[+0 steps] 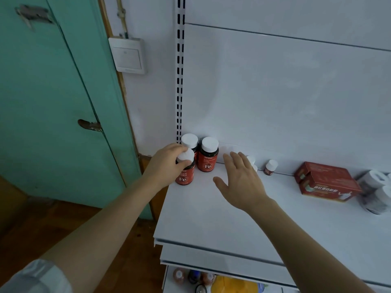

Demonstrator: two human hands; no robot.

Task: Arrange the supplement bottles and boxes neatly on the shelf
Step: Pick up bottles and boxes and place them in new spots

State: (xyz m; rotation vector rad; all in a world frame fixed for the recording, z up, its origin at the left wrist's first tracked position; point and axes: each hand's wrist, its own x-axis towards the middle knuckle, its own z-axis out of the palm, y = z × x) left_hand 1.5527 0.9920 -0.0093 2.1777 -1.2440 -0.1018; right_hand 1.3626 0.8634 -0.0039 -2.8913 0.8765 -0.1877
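White shelf, left hand gripping corner bottle

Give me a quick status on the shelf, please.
Left hand grips front Fe bottle by its cap. Right hand open over shelf. Nothing blocking.

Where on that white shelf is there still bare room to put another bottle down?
The front of the shelf is bare, from the Fe bottles at the left corner across to the red boxes. The left corner is crowded; the left hand grips a bottle there. The right hand hovers mid-shelf.
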